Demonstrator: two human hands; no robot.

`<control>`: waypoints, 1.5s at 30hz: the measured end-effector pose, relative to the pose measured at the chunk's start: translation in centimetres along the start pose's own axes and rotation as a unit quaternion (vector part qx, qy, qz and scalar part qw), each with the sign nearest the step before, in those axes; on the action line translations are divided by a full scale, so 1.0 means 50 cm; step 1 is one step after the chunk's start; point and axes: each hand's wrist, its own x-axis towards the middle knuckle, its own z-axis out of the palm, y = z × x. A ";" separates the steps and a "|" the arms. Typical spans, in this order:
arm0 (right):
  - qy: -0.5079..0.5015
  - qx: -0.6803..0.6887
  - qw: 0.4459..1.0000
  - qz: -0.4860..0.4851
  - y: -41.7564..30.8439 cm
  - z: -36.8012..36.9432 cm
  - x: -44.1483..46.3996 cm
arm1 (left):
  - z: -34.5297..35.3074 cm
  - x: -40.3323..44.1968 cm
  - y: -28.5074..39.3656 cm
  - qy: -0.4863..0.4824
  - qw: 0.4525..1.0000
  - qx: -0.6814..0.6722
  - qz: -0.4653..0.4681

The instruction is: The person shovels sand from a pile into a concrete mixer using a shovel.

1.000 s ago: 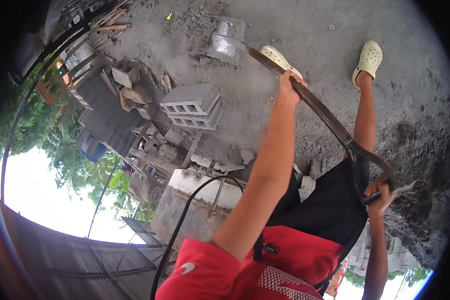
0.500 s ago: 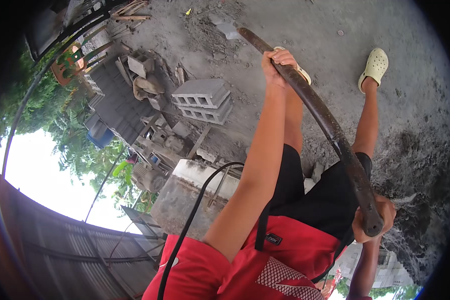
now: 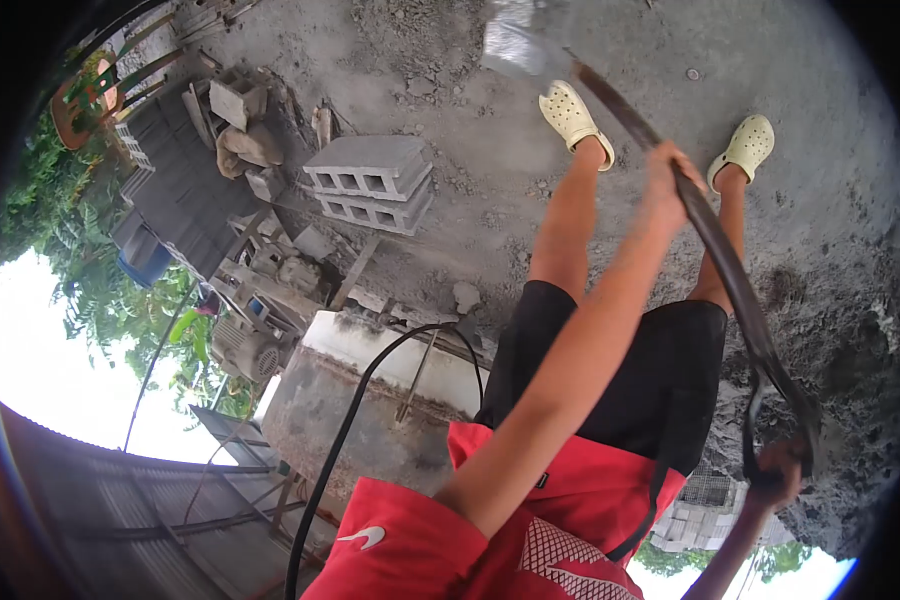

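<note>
A shovel (image 3: 732, 262) with a dark, worn shaft slants across the view. Its shiny metal blade (image 3: 526, 38) is blurred at the top, left of and above one cream clog (image 3: 570, 112). My left hand (image 3: 672, 180) is wrapped round the middle of the shaft. At the lower right, my right hand (image 3: 780, 472) is closed on the looped grip at the shaft's end, partly in shadow. Whether the blade carries anything is too blurred to tell. Loose grey soil (image 3: 425, 60) lies on the ground to the left of the blade.
Two stacked hollow blocks (image 3: 372, 180) lie left of my legs. Further left are wood scraps, a motor (image 3: 245, 347) and a blue container (image 3: 143, 258). A black cable (image 3: 345, 430) loops beside my left arm. Rubble and a rough soil mound (image 3: 850, 380) flank me.
The blade has swung right, away from the loose soil. My left hand has moved right and down with the shaft. The grip has turned, showing its loop again, and my right hand is lower.
</note>
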 end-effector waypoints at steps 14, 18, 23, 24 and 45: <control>-0.075 0.007 0.994 -0.076 0.019 0.079 0.086 | -0.003 0.027 0.044 0.005 0.995 0.021 0.097; -0.046 0.043 0.996 -0.067 0.035 -0.111 0.098 | -0.025 0.076 -0.128 -0.035 0.997 0.034 0.052; 0.019 0.011 0.999 -0.023 0.011 -0.275 0.064 | -0.062 0.091 -0.313 0.019 0.999 0.029 0.010; 0.085 0.009 0.996 0.009 -0.002 -0.249 0.054 | -0.064 0.089 -0.307 0.026 0.999 0.033 0.013; -0.092 -0.129 0.972 -0.172 0.045 0.083 0.098 | 0.001 -0.017 0.104 -0.101 0.989 -0.007 0.110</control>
